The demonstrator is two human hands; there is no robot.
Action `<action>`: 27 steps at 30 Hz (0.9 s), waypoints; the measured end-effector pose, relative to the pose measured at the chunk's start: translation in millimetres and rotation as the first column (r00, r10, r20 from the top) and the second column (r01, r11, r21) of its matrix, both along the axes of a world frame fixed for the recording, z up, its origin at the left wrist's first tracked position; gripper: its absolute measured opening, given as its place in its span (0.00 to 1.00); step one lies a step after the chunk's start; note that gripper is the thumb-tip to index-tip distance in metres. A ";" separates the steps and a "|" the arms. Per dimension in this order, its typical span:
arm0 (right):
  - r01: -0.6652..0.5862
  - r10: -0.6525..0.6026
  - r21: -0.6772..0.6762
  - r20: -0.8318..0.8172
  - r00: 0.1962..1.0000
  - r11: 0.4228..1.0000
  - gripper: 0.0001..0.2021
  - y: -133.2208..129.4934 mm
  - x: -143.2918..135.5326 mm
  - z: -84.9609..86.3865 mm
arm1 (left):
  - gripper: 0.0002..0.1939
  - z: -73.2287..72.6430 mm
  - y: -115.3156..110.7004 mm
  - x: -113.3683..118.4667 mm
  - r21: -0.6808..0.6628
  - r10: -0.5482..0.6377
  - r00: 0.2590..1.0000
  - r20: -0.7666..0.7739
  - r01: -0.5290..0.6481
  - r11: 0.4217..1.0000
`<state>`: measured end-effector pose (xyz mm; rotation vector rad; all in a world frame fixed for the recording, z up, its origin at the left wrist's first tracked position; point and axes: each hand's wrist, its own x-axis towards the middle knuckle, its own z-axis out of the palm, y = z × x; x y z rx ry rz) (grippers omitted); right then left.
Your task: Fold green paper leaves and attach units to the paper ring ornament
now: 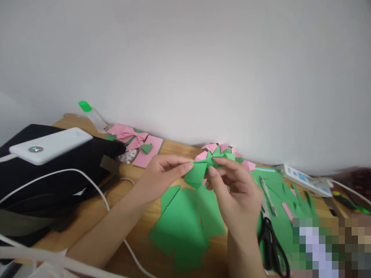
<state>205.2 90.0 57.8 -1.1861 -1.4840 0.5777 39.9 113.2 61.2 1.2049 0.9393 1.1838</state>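
Note:
A folded piece of green paper (196,174) is held up between both my hands, above the table. My left hand (165,173) pinches its left edge between thumb and fingers. On the other side, my right hand (234,185) grips the right end, with the thumb low and the index finger on top. Beneath them lie several overlapping green paper sheets (182,224). Just behind the held piece, a pink and green folded-paper shape (211,148) rests against the wall, partly hidden by my fingers.
Black-handled scissors (269,241) and a pen (268,195) lie at right on green paper. A power strip (304,179) runs along the wall. At left, a white power bank (52,144) sits on a black bag (87,166). A glue bottle (94,117) leans behind pink paper (149,150). White cables cross the left side.

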 end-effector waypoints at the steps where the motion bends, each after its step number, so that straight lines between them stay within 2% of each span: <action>1: 0.079 -0.081 0.066 0.019 0.997 0.995 0.10 -0.4 0.1 0.7 | 0.06 -0.3 0.6 -0.7 -0.016 0.018 1.000 0.002 -0.018 1.000; 3: 0.237 -0.262 0.237 0.081 0.962 0.942 0.09 -0.1 2.3 3.3 | 0.05 -0.9 1.3 -2.3 -0.040 0.041 0.999 0.001 -0.041 0.998; 5: 0.292 -0.352 0.323 0.145 0.925 0.900 0.08 1.9 7.4 6.1 | 0.05 -0.8 1.4 -3.9 -0.052 0.036 0.999 -0.017 -0.036 0.998; 6: 0.271 -0.327 0.289 0.166 0.930 0.918 0.07 3.4 10.6 7.2 | 0.05 -0.5 1.3 -4.4 -0.053 0.023 0.999 -0.032 -0.025 0.998; 7: 0.221 -0.256 0.201 0.169 0.952 0.954 0.07 5.1 13.9 7.8 | 0.06 0.0 1.2 -4.7 -0.053 0.012 0.999 -0.050 -0.014 0.998; 9: 0.059 -0.055 -0.041 0.103 0.993 0.997 0.06 8.1 19.4 7.8 | 0.08 1.1 1.0 -4.4 -0.049 -0.010 0.996 -0.090 0.005 0.999; 11: -0.080 0.086 -0.214 0.020 0.996 0.973 0.07 9.7 21.8 7.1 | 0.09 1.7 1.0 -3.3 -0.039 -0.020 0.992 -0.124 0.015 0.999; 12: -0.110 0.114 -0.251 -0.001 0.994 0.962 0.07 9.9 21.7 6.8 | 0.10 1.7 1.1 -2.6 -0.033 -0.022 0.991 -0.135 0.018 0.999; 20: -0.162 0.154 -0.269 -0.050 0.987 0.949 0.05 8.1 14.8 8.6 | 0.13 0.2 0.1 -1.5 -0.083 -0.044 0.988 -0.151 0.032 0.996; 27: -0.228 0.226 -0.280 -0.041 0.973 0.932 0.06 9.5 14.1 8.7 | 0.11 -0.7 -3.0 -0.4 -0.024 -0.035 0.975 -0.221 0.031 0.999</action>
